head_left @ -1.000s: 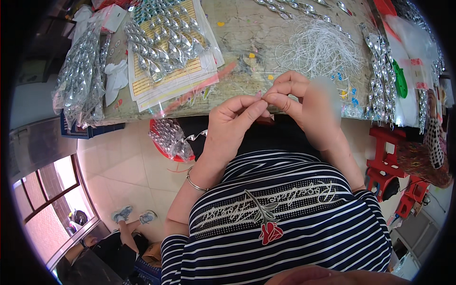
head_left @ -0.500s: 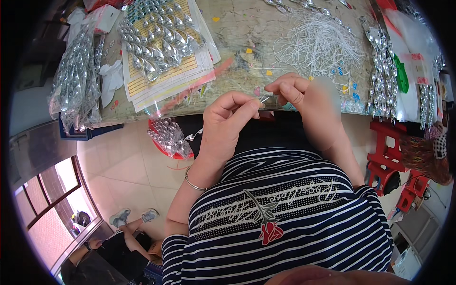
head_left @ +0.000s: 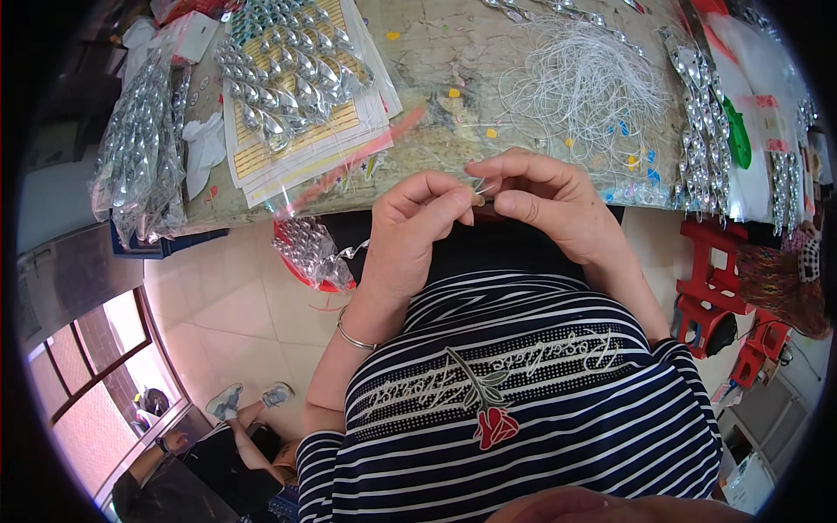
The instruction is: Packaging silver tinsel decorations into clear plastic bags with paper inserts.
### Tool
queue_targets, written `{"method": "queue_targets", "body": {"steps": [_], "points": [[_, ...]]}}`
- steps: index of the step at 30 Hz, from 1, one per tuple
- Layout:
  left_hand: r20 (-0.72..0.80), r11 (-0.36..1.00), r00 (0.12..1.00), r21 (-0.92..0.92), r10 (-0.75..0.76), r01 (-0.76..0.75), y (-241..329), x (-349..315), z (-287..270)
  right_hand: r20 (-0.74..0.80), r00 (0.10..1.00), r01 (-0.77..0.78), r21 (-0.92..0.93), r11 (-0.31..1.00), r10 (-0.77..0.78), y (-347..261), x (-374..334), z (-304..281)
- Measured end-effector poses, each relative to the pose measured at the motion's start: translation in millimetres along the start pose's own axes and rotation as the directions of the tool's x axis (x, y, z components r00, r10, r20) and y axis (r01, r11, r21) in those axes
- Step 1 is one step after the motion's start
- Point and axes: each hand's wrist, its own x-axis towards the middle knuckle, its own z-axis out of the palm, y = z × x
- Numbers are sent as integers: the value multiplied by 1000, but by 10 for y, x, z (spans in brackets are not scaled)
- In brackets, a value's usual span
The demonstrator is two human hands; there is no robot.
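Note:
Above the table's near edge, my left hand pinches a short white thread between thumb and forefinger. My right hand is curled around the other side of the thread, its forefinger arched over the left fingertips and its thumb lower down. Whatever the thread is fastened to is hidden by my fingers. A twisted silver strip emerges behind my left wrist from a plastic bag of similar strips in a red basin. Beyond my right hand lies a loose tangle of white thread.
Silver spirals lie on paper sheets at the table's left, beside bagged spirals. More strips and a green tool are at right. Red stools stand on the floor; a person sits lower left.
My right hand has moved left and slightly down, closing in on the left fingertips and the thread. My left hand has barely moved.

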Motion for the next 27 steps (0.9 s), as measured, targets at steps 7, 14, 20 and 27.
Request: {"method": "queue_targets", "body": {"steps": [7,14,20,27], "points": [[87,1000,996,15,-27,26,23,-5,8,52,996,80,-78,994,-76,-13,39,-46],[98,998,994,8,-56,55,52,-16,48,34,990,143,-236,961,-138,-80,20,-22],[52,997,997,64,-50,47,72,-20,59,117,882,389,-729,563,-456,-115,17,-35],[-25,974,992,196,123,-116,-21,-28,2,225,823,416,-864,284,-522,-177,11,-114]]}}
